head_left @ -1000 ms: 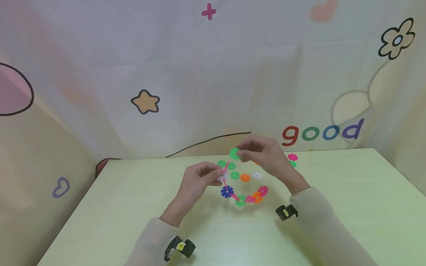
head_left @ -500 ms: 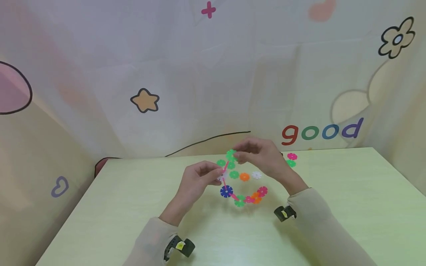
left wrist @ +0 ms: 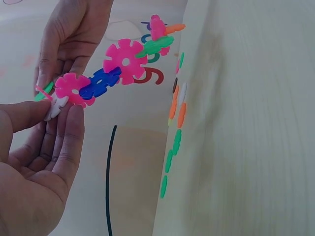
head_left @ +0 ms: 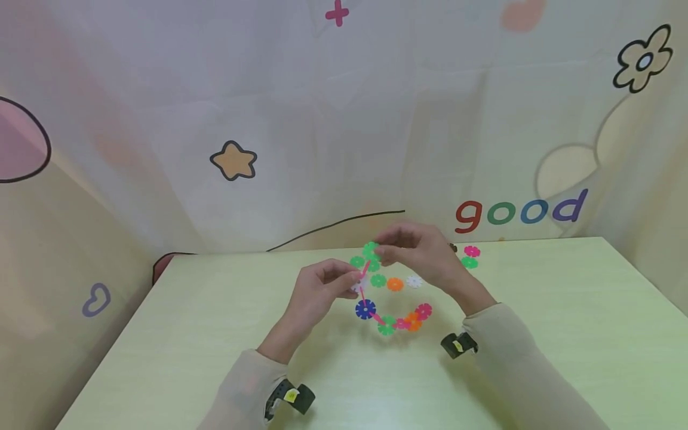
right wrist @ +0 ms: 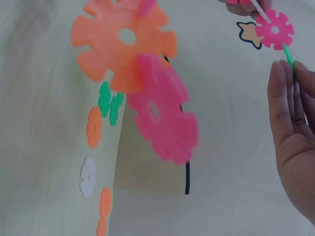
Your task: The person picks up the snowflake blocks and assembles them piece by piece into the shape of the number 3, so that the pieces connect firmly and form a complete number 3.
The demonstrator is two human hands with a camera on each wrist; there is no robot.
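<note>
My left hand [head_left: 325, 286] pinches a white notched plastic disc [left wrist: 55, 109] between thumb and fingers. That disc belongs to a curved chain of interlocking snowflake discs held above the table. A blue disc [head_left: 365, 309], a green one [head_left: 386, 325], an orange one [head_left: 413, 322] and a pink one [head_left: 424, 311] hang along it. My right hand [head_left: 424, 251] pinches a loose-looking green disc [head_left: 370, 251] at the chain's upper end. In the right wrist view its edge meets a pink disc [right wrist: 284, 37]; how deep it sits in the notch I cannot tell.
Separate discs lie toward the table's back: a green disc [head_left: 378, 280], an orange disc [head_left: 395, 284], a white disc [head_left: 414, 281], and a pink disc [head_left: 472, 251] beside another green disc [head_left: 470, 263]. A printed curtain [head_left: 344, 119] stands behind the table [head_left: 188, 334].
My right hand has brought the green disc left and slightly down, up to the pink disc at the chain's end. The left hand has kept its hold on the chain, nearly still.
</note>
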